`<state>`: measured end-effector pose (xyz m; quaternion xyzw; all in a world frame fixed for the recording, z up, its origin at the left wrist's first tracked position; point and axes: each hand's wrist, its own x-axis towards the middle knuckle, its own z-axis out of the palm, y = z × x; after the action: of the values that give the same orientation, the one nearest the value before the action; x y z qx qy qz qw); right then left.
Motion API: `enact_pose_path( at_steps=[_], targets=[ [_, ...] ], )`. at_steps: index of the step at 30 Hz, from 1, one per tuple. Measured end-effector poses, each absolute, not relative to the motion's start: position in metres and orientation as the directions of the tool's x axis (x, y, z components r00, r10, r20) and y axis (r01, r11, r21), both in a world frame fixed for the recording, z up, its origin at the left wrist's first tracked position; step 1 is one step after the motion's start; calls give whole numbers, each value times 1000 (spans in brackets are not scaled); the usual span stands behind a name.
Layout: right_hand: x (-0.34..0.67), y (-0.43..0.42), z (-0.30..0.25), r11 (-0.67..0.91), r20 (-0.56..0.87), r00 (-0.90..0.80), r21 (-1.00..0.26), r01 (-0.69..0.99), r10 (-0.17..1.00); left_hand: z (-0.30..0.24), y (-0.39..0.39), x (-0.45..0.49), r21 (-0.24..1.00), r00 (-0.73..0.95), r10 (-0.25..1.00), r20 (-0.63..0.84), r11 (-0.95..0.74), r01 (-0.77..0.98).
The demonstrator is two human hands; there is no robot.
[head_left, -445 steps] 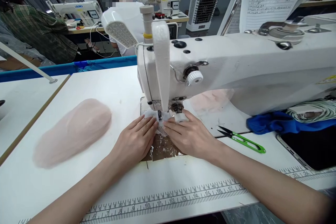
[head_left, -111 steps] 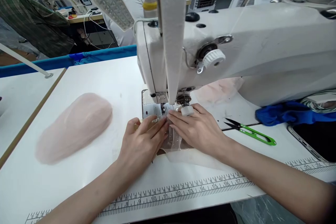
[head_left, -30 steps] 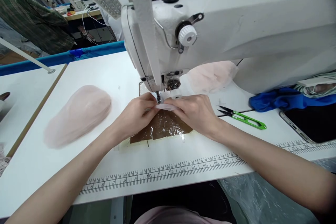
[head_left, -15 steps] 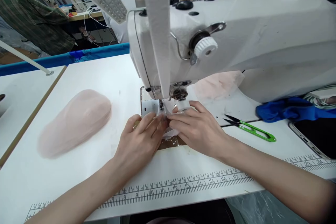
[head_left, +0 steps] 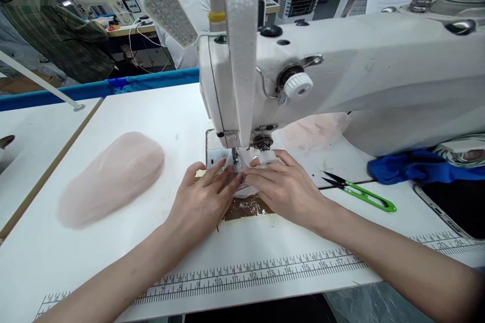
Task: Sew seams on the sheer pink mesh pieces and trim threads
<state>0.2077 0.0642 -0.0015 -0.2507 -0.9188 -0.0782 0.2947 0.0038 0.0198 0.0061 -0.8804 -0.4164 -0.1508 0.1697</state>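
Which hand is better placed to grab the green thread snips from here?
Right, most likely. The green thread snips lie on the table to the right of the right hand, while the left hand, pressing the sheer fabric, is farther off.

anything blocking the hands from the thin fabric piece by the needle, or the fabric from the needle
Nothing visible does. The left hand and right hand both rest flat on the sheer fabric piece, fingertips meeting on it just in front of the needle.
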Motion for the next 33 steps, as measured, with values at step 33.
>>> enact_pose_path(
  at_steps=[33],
  targets=[
    [204,73,-7,861,575,-738,110,497,353,4,32,-4,-149,606,639,473,-620,770]
  ],
)
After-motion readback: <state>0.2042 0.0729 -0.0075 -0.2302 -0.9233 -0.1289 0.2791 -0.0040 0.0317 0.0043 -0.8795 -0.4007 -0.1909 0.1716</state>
